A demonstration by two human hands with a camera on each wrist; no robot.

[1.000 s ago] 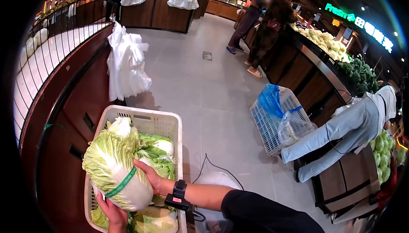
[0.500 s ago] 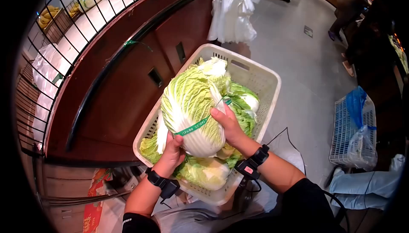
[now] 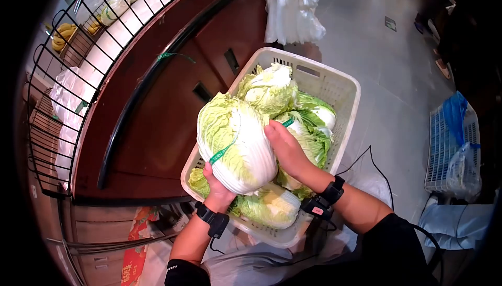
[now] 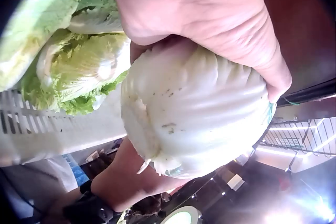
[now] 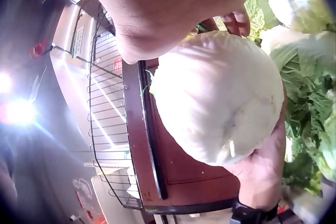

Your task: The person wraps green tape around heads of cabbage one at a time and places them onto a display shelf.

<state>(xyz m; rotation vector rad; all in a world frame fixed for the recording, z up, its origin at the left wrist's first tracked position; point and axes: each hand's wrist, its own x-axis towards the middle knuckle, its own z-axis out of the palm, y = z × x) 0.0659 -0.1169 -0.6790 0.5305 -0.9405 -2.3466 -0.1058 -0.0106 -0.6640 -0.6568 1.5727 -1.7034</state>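
Between both hands is a large Chinese cabbage (image 3: 246, 152) with a green printed band (image 3: 222, 152) round it, held over a crate. My left hand (image 3: 218, 185) grips its lower left side, thumb near the band. My right hand (image 3: 286, 147) holds its right side. From the left wrist, the pale cut base (image 4: 142, 127) shows, with the left hand (image 4: 194, 11) over the stalks. In the right wrist view the right hand (image 5: 173, 16) curves round the white stalks, its fingers partly hidden behind them.
The white plastic crate (image 3: 349, 90) contains several more cabbages (image 3: 269, 90). A dark red counter (image 3: 172, 103) with a black wire rack (image 3: 57, 129) stands on the left. White plastic bags (image 3: 293, 11) hang beyond the crate. Another crate (image 3: 439, 144) with blue plastic is at right.
The head view has swung left and down toward the crate. Both hands have turned the cabbage, so more white stalk faces up and the band sits further left on it.
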